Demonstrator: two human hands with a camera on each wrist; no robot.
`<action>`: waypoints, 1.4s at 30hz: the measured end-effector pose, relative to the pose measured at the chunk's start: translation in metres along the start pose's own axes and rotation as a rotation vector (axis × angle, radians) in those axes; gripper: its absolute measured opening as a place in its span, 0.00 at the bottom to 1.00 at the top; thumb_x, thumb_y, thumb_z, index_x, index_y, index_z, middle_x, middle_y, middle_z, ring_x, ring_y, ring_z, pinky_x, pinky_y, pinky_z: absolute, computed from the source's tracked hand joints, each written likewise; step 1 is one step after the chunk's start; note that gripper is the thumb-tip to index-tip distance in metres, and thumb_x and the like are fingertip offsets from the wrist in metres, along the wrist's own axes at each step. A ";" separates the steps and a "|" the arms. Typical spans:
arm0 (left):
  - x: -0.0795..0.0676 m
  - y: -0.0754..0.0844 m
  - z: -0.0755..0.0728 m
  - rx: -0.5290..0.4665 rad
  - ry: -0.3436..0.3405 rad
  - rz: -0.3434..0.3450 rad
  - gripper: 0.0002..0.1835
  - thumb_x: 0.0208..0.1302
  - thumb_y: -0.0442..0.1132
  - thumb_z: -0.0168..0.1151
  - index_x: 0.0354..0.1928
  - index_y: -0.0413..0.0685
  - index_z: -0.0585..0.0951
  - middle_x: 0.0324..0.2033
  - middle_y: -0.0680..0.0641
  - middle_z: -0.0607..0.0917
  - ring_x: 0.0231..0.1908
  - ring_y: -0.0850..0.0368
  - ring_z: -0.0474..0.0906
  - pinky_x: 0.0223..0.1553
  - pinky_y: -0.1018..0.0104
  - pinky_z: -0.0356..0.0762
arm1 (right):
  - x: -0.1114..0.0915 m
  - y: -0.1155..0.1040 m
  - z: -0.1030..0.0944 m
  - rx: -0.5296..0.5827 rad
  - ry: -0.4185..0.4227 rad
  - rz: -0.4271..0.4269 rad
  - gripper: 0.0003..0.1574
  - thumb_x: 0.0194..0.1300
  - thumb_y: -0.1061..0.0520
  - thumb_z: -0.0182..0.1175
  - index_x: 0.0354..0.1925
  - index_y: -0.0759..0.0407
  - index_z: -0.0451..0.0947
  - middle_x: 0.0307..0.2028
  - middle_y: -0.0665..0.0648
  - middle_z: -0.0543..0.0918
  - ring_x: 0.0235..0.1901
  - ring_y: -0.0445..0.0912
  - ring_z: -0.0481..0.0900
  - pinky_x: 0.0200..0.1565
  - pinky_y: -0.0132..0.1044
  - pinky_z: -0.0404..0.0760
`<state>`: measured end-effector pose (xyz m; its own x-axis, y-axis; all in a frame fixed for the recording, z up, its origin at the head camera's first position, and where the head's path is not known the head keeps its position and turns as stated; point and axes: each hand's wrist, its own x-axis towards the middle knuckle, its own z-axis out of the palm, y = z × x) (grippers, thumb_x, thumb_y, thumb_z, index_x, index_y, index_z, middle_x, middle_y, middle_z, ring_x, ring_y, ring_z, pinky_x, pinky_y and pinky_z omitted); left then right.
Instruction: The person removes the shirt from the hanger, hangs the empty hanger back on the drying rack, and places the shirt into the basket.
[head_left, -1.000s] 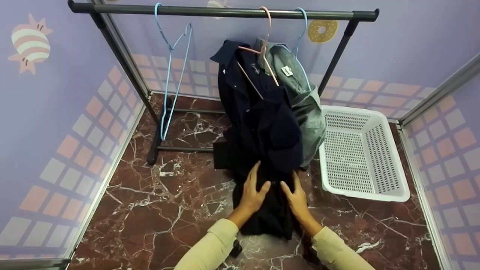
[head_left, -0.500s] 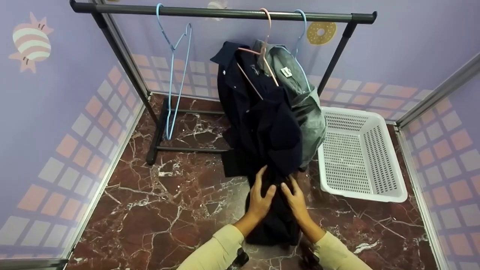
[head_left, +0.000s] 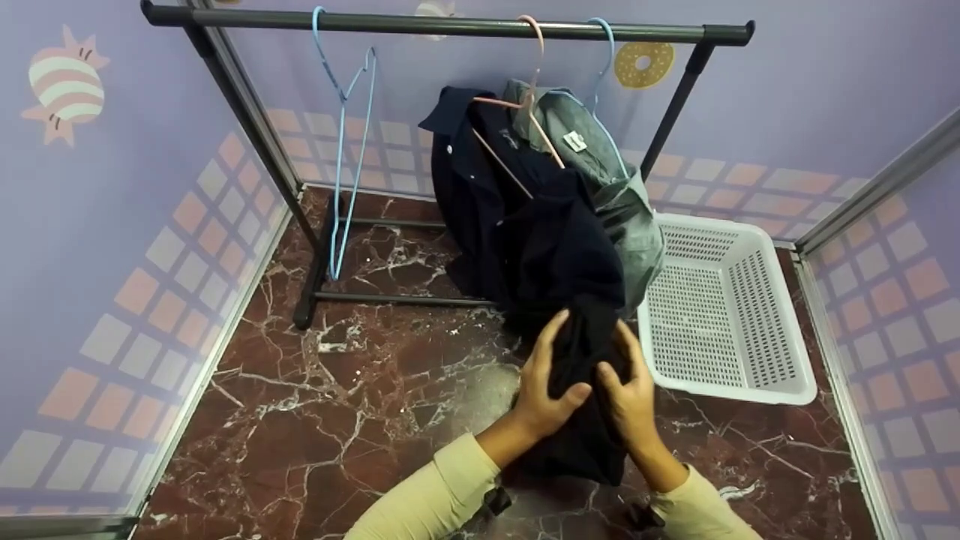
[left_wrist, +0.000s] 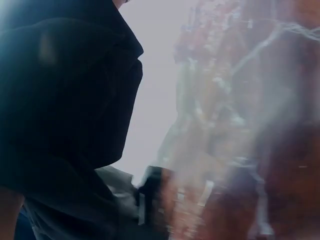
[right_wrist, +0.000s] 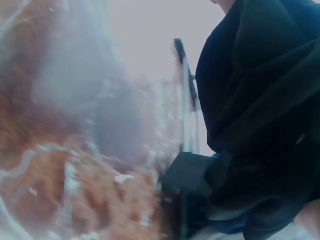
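Note:
A bunched black garment (head_left: 577,446) is gripped from both sides, its folds standing up between my palms. My left hand (head_left: 546,386) holds its left side, thumb laid across the front. My right hand (head_left: 631,390) grips the right side, the thumb on the near face. Dark cloth (left_wrist: 70,95) fills the left part of the left wrist view, and the same cloth (right_wrist: 260,100) takes up the right of the right wrist view. Just beyond the hands hangs a navy collared shirt (head_left: 472,202) on a pink hanger (head_left: 537,52), its lower part overlapped by the black garment.
A grey-green shirt (head_left: 630,232) hangs behind the navy one on a blue hanger (head_left: 602,60). Further left, a bare blue hanger (head_left: 339,172) is on the dark garment rack (head_left: 450,25). On the marble-patterned floor (head_left: 360,420) at right stands a white perforated basket (head_left: 802,375).
Both hands have moved right and lifted the black garment, gathering it into a tighter bundle. Its flap on the left has been drawn in. The navy shirt's lower part has shifted right.

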<state>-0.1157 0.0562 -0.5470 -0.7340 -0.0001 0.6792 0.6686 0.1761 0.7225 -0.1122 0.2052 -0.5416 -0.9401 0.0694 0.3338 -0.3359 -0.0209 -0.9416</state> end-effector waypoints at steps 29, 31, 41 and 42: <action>0.109 0.044 0.134 -0.031 -0.129 0.165 0.54 0.56 0.41 0.75 0.78 0.34 0.53 0.76 0.32 0.62 0.78 0.50 0.58 0.79 0.65 0.55 | 0.100 -0.094 -0.138 -0.100 0.083 -0.316 0.40 0.62 0.65 0.73 0.69 0.72 0.70 0.61 0.54 0.84 0.59 0.44 0.83 0.64 0.28 0.78; 0.117 0.043 0.147 -0.058 -0.124 0.143 0.53 0.58 0.39 0.74 0.78 0.35 0.53 0.76 0.33 0.62 0.79 0.52 0.58 0.79 0.66 0.55 | 0.111 -0.098 -0.151 -0.140 0.085 -0.329 0.40 0.62 0.65 0.73 0.69 0.71 0.71 0.60 0.55 0.85 0.58 0.44 0.83 0.63 0.28 0.78; 0.147 0.019 0.201 -0.122 -0.160 -0.008 0.44 0.71 0.40 0.66 0.81 0.47 0.51 0.79 0.44 0.62 0.78 0.62 0.56 0.77 0.73 0.54 | 0.154 -0.107 -0.181 -0.432 0.119 -0.338 0.36 0.62 0.62 0.74 0.66 0.67 0.76 0.57 0.46 0.86 0.54 0.37 0.83 0.59 0.25 0.77; 0.148 0.015 0.205 -0.122 -0.172 -0.037 0.43 0.73 0.41 0.64 0.81 0.49 0.50 0.79 0.45 0.62 0.77 0.63 0.57 0.76 0.74 0.55 | 0.157 -0.106 -0.182 -0.446 0.121 -0.344 0.35 0.62 0.63 0.74 0.66 0.68 0.77 0.56 0.46 0.86 0.55 0.37 0.83 0.60 0.25 0.77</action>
<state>-0.2386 0.2605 -0.4621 -0.7607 0.1652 0.6277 0.6428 0.0581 0.7638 -0.2136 0.3995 -0.3975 -0.7588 0.1122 0.6415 -0.5393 0.4440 -0.7156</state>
